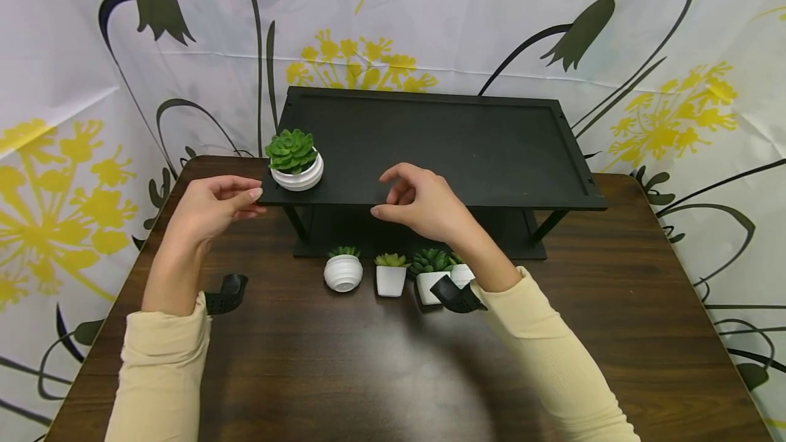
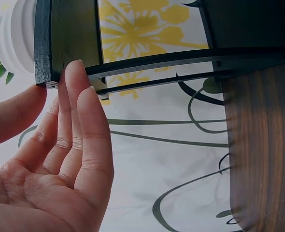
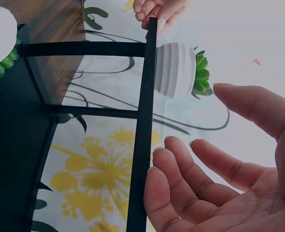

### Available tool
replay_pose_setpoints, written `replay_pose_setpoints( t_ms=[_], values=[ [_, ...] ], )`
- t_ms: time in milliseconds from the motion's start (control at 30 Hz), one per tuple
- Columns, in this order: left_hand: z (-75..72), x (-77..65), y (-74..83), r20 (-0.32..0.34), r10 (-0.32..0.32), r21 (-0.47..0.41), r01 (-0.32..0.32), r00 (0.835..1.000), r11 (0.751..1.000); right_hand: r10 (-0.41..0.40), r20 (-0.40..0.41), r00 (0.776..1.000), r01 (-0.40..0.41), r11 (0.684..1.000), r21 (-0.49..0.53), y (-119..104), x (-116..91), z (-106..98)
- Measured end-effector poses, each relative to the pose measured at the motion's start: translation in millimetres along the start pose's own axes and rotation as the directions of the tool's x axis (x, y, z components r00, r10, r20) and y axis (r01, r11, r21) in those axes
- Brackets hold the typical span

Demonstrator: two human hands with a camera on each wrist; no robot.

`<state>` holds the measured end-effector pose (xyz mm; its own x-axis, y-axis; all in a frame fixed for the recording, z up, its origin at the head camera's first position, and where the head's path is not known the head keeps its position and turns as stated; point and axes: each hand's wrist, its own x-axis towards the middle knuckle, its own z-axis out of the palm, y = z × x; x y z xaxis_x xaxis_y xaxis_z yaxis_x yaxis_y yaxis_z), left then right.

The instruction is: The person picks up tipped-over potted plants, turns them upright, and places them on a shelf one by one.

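Note:
A black two-tier shelf (image 1: 430, 145) stands on the wooden table. At the left end of its top board sits a green succulent in a ribbed white pot (image 1: 297, 174). My left hand (image 1: 211, 207) pinches the board's front left corner, thumb at the edge and fingers beneath, as the left wrist view shows. Over the front edge, near the middle, my right hand (image 1: 424, 203) hovers with thumb and fingers apart and loosely bent, holding nothing. In the right wrist view the potted succulent (image 3: 176, 70) is beyond those fingers.
Before the shelf stand a round-potted succulent (image 1: 343, 273), a square-potted one (image 1: 390, 280) and a darker-leaved one (image 1: 432, 262); another is partly hidden by the right forearm. Black wrist mounts (image 1: 227, 294) jut from both wrists. A patterned curtain (image 1: 393, 19) hangs behind the table (image 1: 344, 367).

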<state>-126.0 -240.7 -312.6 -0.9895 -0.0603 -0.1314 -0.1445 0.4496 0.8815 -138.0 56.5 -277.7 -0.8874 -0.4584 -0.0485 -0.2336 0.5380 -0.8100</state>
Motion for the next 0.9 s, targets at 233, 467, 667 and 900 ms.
replay_pose_setpoints(
  t_ms=[233, 467, 667, 900],
  values=[
    [0.1, -0.6, 0.7, 0.002, 0.002, 0.003, -0.002, 1.0, 1.0, -0.003, -0.013, 1.0, 0.003, 1.0, 0.002, 9.4, -13.2, -2.3],
    [0.3, -0.3, 0.3, 0.002, 0.006, -0.004, -0.006, 1.0, 1.0, 0.004, -0.018, 1.0, -0.004, 1.0, -0.015, 18.3, -22.5, -4.8],
    [1.0, 0.1, 0.2, 0.003, 0.002, -0.011, -0.002, 1.0, 1.0, 0.014, -0.026, 1.0, -0.015, 1.0, -0.019, 27.6, -28.8, -5.8],
    [0.9, 0.3, -0.2, 0.0, 0.003, -0.007, -0.003, 1.0, 1.0, 0.022, -0.059, 0.998, -0.024, 0.999, -0.036, 39.2, -36.5, -7.6]
  ],
)
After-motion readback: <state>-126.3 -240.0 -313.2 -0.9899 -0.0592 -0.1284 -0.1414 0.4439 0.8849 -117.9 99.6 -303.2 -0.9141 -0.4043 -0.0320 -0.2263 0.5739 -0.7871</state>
